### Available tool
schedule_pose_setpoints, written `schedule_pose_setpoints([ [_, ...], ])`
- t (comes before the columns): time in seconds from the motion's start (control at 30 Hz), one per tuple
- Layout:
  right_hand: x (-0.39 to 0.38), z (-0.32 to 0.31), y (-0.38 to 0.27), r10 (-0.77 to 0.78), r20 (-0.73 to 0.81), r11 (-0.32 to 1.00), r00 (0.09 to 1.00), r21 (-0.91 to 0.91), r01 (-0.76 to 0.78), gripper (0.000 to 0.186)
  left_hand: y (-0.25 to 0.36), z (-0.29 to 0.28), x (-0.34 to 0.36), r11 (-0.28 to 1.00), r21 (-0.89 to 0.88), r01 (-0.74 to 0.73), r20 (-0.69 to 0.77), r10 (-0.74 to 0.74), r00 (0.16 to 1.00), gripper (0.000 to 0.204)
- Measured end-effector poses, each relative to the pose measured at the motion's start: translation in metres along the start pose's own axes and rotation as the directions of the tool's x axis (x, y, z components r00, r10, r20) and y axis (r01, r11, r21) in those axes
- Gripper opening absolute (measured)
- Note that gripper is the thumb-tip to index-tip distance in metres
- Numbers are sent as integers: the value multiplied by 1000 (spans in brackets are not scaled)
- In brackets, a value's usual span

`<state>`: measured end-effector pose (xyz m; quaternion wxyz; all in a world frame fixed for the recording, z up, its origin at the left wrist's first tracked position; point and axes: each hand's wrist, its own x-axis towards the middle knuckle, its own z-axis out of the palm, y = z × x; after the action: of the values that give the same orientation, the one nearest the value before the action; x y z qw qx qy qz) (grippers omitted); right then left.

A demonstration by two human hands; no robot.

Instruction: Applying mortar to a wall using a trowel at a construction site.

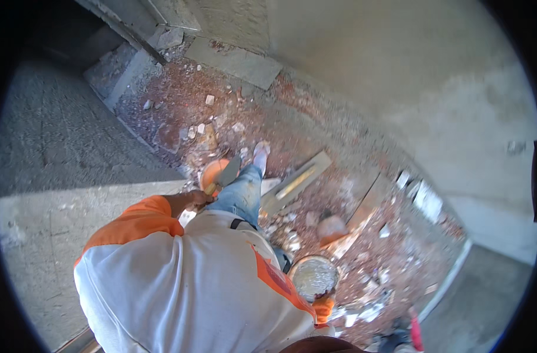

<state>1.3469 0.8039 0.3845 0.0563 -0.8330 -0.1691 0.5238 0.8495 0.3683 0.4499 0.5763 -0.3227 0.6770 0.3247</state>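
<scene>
My left hand is wrapped round the handle of a trowel, whose grey blade lies across my view of a round orange container on the floor. My right hand, below an orange cuff, grips the rim of a round metal pan with wet grey-white material in it; part of that hand is hidden. My jeans and one sandalled foot show beneath me.
Rubble is strewn over the reddish floor. A long board with a pale strip lies near my foot. White broken pieces lie by the right wall. A dark opening is at top left, a dark-and-red bundle at lower right.
</scene>
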Motion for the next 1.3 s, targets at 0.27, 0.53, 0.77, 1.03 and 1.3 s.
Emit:
schedule_pose_setpoints([
  [0.27,-171,305,-116,-389,270,604,881,-647,465,68,124,-154,39,980,-66,-186,-210,169,963,23],
  [0.53,-219,651,-142,-433,421,652,797,-464,600,54,35,-237,28,892,-426,-149,-419,-48,907,19],
  [0.77,-314,949,-89,-243,846,-467,475,-531,707,60,3,-259,12,440,-870,-223,-362,-263,894,14],
  [1.03,-442,1201,98,243,946,-950,213,187,251,39,42,-281,57,-248,-969,-20,33,-206,978,9],
  [1.3,-479,1328,281,139,942,-807,306,-72,587,58,109,-405,4,-417,-883,-215,-150,-183,972,25],
])
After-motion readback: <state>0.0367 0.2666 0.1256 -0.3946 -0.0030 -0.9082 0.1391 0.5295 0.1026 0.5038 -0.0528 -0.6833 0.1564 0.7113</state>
